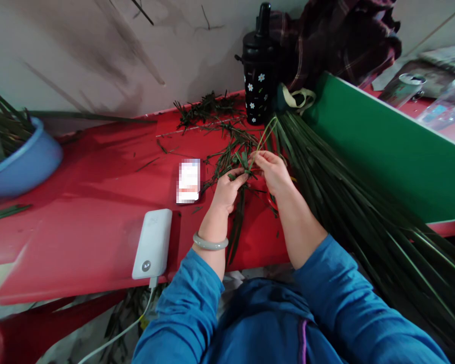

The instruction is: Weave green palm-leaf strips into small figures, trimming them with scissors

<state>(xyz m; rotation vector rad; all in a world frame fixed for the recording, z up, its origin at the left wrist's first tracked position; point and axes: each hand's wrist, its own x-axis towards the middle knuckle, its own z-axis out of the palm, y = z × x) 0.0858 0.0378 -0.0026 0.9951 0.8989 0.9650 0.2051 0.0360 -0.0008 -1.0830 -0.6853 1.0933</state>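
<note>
Between my two hands, above the red table, is a small bundle of folded green leaf strips [241,161]. My left hand [229,188] is closed on the bundle, thumb and fingers pinching it from the left. In my right hand [273,169], thumb and forefinger pinch a thin pale-green leaf strip [264,132] that loops upward from the bundle. A longer dark leaf [236,230] hangs below my left hand toward the table's front edge. Something with a red loop [272,200], perhaps a scissors handle, lies partly hidden under my right wrist.
Long green leaves [326,187] spread along the right, beside a green board [387,146]. Leaf scraps [208,108] lie near the wall by a black flowered tumbler [257,76]. A phone [188,181], a white power bank [153,242] with a cable and a blue basin [26,164] are leftward.
</note>
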